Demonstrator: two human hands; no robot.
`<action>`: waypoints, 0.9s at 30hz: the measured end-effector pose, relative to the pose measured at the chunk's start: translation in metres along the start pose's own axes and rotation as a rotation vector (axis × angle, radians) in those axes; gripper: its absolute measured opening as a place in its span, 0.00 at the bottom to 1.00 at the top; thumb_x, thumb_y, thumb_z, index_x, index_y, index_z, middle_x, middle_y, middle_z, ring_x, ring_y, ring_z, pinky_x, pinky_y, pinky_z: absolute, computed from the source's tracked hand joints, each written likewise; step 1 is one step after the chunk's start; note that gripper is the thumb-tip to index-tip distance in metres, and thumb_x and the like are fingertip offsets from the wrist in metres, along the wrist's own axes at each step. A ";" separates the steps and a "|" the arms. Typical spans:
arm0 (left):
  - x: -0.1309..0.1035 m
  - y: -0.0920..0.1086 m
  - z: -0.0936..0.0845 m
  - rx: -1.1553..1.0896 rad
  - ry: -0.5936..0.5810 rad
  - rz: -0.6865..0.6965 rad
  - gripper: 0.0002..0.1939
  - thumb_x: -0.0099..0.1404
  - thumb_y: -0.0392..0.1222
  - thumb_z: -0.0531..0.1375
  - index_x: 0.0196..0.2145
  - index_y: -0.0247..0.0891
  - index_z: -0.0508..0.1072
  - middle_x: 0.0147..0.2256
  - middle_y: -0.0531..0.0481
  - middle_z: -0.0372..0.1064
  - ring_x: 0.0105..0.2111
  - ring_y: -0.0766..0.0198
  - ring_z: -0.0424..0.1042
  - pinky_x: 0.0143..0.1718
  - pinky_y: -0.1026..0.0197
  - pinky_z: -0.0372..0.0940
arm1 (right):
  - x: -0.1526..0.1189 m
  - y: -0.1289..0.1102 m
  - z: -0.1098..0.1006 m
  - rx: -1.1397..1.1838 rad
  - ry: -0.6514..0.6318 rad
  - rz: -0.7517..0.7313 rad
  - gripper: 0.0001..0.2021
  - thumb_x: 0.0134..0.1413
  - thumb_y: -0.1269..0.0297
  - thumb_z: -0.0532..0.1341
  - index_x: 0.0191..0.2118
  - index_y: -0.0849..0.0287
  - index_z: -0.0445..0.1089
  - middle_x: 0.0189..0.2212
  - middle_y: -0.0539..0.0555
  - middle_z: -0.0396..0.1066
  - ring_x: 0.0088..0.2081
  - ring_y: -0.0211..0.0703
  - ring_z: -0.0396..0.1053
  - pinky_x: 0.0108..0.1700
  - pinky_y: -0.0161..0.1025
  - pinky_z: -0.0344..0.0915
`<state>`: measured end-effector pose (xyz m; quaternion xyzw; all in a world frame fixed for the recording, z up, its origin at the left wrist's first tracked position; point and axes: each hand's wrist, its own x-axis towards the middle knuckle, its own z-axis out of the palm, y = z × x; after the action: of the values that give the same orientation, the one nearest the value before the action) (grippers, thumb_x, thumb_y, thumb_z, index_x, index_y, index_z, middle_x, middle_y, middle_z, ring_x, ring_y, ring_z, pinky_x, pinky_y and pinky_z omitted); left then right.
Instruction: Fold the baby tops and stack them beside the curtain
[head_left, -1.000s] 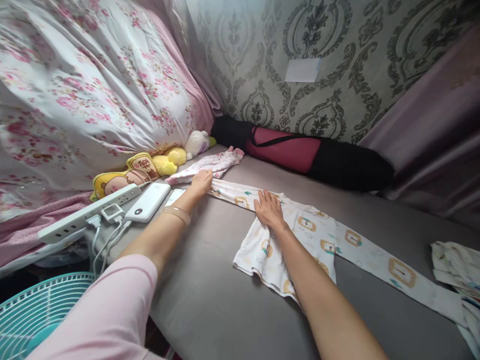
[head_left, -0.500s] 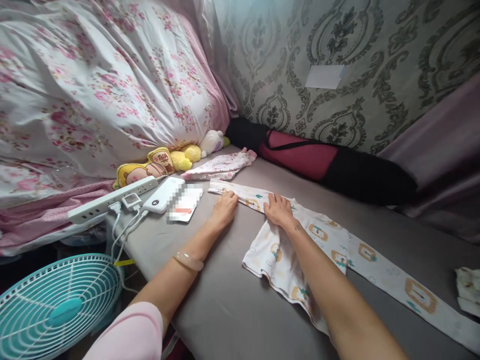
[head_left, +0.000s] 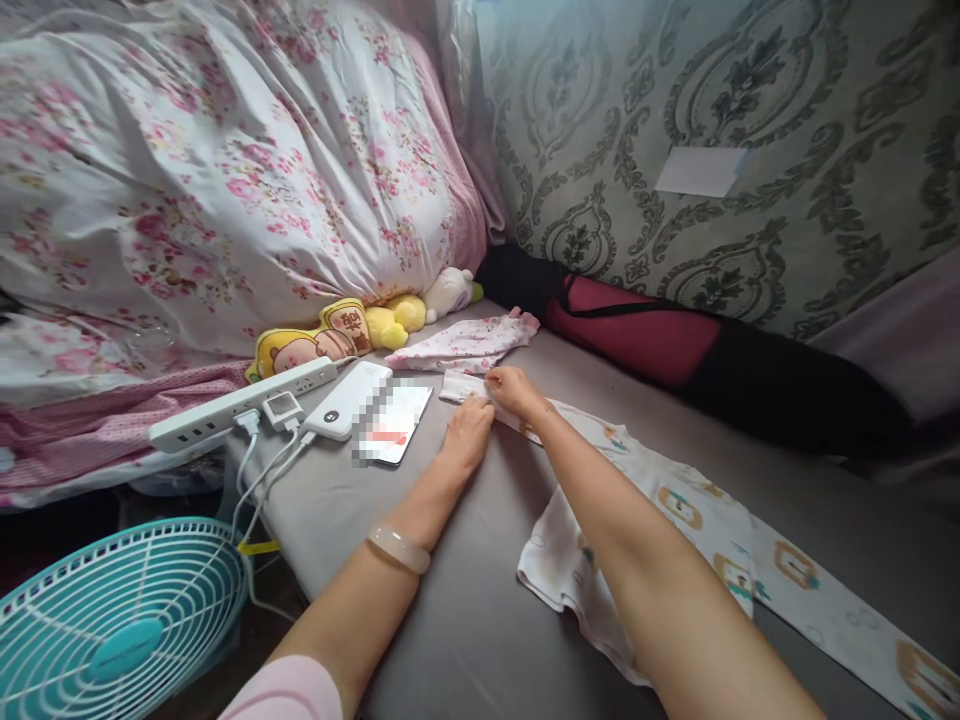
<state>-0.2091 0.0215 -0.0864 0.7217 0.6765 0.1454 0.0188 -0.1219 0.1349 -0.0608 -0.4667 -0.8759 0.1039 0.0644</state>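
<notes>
A white long-sleeved shirt (head_left: pixel 679 505) with tan lion prints lies spread out, its far sleeve stretching towards the left and its other sleeve running to the lower right. My left hand (head_left: pixel 470 432), below a pale bangle, has its fingers closed on the near edge of the far sleeve, close to the cuff. Just beyond it, my right hand (head_left: pixel 516 392) pinches the same sleeve from its far side. My right forearm hides part of the shirt's body. Beyond the cuff lies a pink-and-white patterned garment (head_left: pixel 461 347).
To the left are a phone (head_left: pixel 405 420), a white power bank (head_left: pixel 349 402) and a power strip (head_left: pixel 240 405) with cables. Plush toys (head_left: pixel 450 293) line the floral bedding (head_left: pixel 300 180). A long black-and-red bag (head_left: pixel 645 325) lies along the wall. A turquoise fan (head_left: pixel 127 640) stands lower left.
My right hand has moved left along the sleeve, from near the shoulder to beside my left hand, and now pinches the cloth. The view has shifted slightly left.
</notes>
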 end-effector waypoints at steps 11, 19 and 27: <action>0.002 -0.007 -0.002 0.028 0.065 0.109 0.13 0.61 0.27 0.55 0.43 0.30 0.71 0.52 0.34 0.67 0.60 0.49 0.58 0.60 0.49 0.57 | 0.024 0.005 0.022 -0.109 0.116 -0.006 0.10 0.65 0.67 0.53 0.46 0.59 0.70 0.48 0.60 0.71 0.48 0.50 0.65 0.46 0.40 0.59; 0.004 -0.002 -0.006 -0.003 0.075 -0.158 0.16 0.74 0.41 0.45 0.46 0.33 0.70 0.50 0.36 0.67 0.48 0.53 0.70 0.48 0.54 0.64 | 0.023 0.018 0.045 0.000 0.227 -0.028 0.07 0.66 0.65 0.54 0.43 0.57 0.68 0.44 0.57 0.69 0.45 0.49 0.63 0.46 0.41 0.58; 0.007 -0.014 -0.005 0.125 0.066 -0.287 0.13 0.69 0.35 0.49 0.46 0.31 0.70 0.51 0.37 0.66 0.51 0.48 0.65 0.49 0.50 0.61 | 0.022 0.022 0.045 0.080 0.237 -0.052 0.06 0.64 0.66 0.55 0.41 0.56 0.70 0.42 0.56 0.71 0.43 0.46 0.64 0.45 0.39 0.59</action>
<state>-0.2231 0.0283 -0.0838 0.6121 0.7807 0.1225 -0.0278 -0.1259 0.1597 -0.1093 -0.4499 -0.8692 0.0810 0.1886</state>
